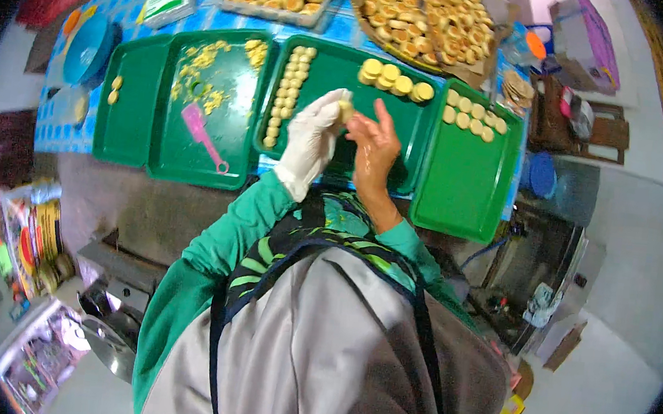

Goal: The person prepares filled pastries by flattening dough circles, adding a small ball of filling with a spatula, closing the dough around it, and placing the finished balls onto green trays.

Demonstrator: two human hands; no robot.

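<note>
My left hand [312, 140], in a white glove, pinches a small pale piece of dough [345, 112] above the middle green tray [327, 167]. Close beside it is my right hand [375, 149], bare, its fingers apart and its thumb side near the dough; whether it touches is hard to tell. Along that tray's left side run rows of small pale dough balls [288, 95]. Flat yellow dough discs [390, 72] stand in small stacks at its far right. More pale rounds [476, 113] lie in the brighter green tray [461, 189] to the right.
To the left, a green tray [162, 155] carries yellow dough crumbs [202, 59] and a pink spatula [203, 135]. A blue bowl [91, 48] stands at the far left. Behind are a clear container [318, 19] and a round tray [359, 6] of baked pastries.
</note>
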